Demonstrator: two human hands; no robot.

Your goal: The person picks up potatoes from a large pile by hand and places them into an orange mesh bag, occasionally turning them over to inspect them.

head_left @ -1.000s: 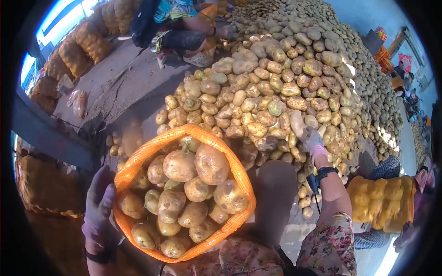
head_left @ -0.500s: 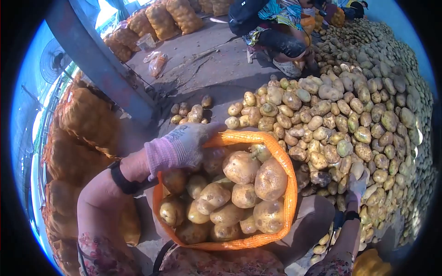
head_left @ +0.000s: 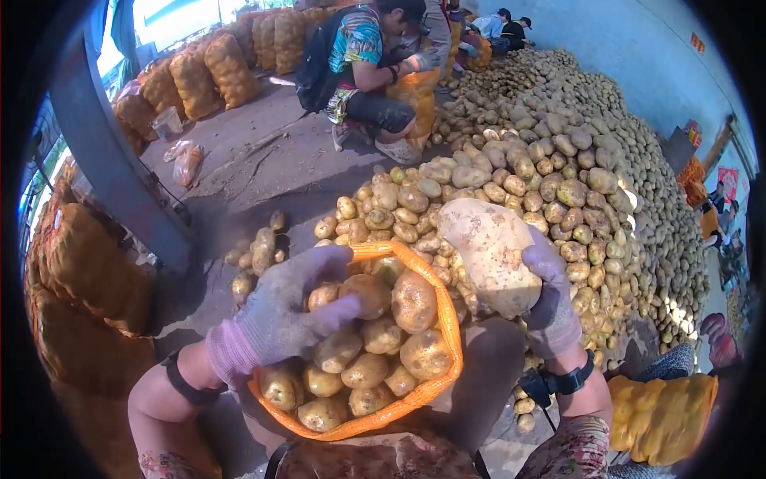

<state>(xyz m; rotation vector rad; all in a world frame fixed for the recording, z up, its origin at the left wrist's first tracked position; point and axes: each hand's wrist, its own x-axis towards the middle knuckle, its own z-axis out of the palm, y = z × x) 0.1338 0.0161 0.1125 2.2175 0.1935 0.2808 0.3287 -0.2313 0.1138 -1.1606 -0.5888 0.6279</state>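
Note:
My right hand (head_left: 552, 295), in a greyish-purple glove, is closed around the lower right side of a large, knobbly, pale potato (head_left: 488, 254). This potato is up in the air, right of an orange mesh sack (head_left: 453, 351). Several brown potatoes (head_left: 365, 371) fill the sack up to near its wide rim. My left hand (head_left: 291, 307), gloved too, reaches over the sack's left side. Its fingers are spread above the potatoes, and I see nothing gripped in them.
A big potato heap (head_left: 550, 172) slopes up on the right. Filled sacks (head_left: 88, 271) stand at the left by a slanted metal post (head_left: 120, 152). Ahead, a person (head_left: 363, 76) crouches beside another sack (head_left: 416, 100). A yellow sack (head_left: 662, 415) is at the lower right.
My right hand has come up from the heap with the large potato. My left hand has left the sack's rim and spread over the opening. The view has swung right.

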